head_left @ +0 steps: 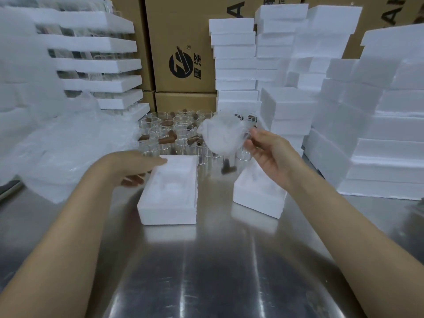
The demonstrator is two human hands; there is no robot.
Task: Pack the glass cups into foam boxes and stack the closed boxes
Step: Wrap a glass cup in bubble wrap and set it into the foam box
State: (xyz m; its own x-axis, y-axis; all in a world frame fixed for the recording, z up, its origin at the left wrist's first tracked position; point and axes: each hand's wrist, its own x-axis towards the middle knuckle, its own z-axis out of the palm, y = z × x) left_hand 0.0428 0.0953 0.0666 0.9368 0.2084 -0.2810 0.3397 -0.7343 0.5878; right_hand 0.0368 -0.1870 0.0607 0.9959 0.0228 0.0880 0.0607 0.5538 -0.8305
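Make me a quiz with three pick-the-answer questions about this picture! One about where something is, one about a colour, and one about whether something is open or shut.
1. Where is the wrapped cup?
A) on the floor
B) in the right hand, up above the table
C) under the table

2. What colour are the big cartons at the back?
A) brown
B) blue
C) green

3. The foam box nearest the left hand is:
A) taped shut
B) covered by a lid
C) open, with no lid on

Answers:
1 B, because the right hand holds it in the air.
2 A, because they are plain brown cardboard.
3 C, because you can see the moulded hollows inside it.
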